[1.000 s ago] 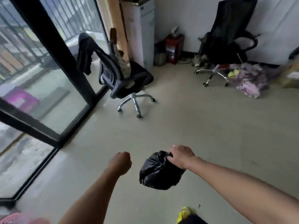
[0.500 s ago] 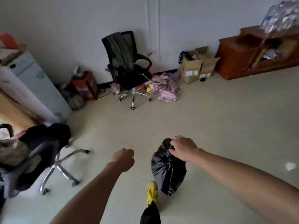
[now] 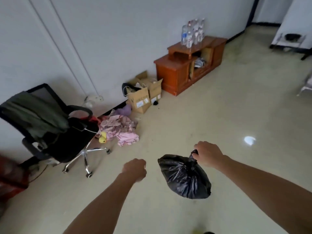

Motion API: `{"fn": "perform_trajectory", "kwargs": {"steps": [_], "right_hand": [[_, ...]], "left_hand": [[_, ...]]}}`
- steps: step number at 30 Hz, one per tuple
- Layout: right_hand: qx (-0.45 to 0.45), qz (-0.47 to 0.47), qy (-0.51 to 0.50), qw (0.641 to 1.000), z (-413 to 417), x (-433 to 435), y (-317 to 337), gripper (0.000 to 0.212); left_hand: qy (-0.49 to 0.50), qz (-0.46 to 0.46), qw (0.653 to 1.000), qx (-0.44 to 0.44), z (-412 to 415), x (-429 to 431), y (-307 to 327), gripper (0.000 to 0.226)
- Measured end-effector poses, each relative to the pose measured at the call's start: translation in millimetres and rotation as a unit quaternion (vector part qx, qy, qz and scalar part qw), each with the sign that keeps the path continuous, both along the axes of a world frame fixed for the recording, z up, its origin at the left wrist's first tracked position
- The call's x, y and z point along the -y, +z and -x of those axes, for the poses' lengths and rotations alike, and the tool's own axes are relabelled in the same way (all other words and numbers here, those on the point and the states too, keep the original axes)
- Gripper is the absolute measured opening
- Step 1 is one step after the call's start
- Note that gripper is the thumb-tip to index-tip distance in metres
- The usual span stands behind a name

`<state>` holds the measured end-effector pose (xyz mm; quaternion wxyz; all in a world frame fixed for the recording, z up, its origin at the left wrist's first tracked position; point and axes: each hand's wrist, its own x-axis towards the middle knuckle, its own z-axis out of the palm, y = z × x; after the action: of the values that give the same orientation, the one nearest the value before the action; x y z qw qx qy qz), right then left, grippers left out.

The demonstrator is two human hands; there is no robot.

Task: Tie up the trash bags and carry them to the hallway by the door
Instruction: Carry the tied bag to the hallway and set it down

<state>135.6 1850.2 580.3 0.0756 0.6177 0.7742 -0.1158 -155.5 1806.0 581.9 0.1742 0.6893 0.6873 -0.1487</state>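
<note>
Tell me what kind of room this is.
Probably a sparse living or spare room in a home: an office chair, clothes heaped on the floor, and a wooden cabinet holding water bottles.

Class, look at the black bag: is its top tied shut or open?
Shut. The bag has its neck gathered into a twist, gripped by the right hand; nothing spills.

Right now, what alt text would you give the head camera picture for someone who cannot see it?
A person's right hand grips the tied neck of a black trash bag hanging above a pale floor, while the left hand is an empty fist. Along the wall stand an office chair, pink clothes, cardboard boxes and a wooden cabinet holding bottles.
</note>
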Motion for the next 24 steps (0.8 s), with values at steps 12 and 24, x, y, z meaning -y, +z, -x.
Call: {"fn": "perform_trajectory", "kwargs": {"steps": [12, 24], "right_hand": [[-0.023, 0.017, -0.113, 0.993, -149, -281, -14, 0.028], [-0.017, -0.001, -0.217, 0.976, -337, -522, -10, 0.025]], "left_hand": [[-0.102, 0.0, 0.995, 0.013, -151, -336, -8, 0.028], [-0.179, -0.001, 0.983, 0.032, -321, -623, -2, 0.03]]}}
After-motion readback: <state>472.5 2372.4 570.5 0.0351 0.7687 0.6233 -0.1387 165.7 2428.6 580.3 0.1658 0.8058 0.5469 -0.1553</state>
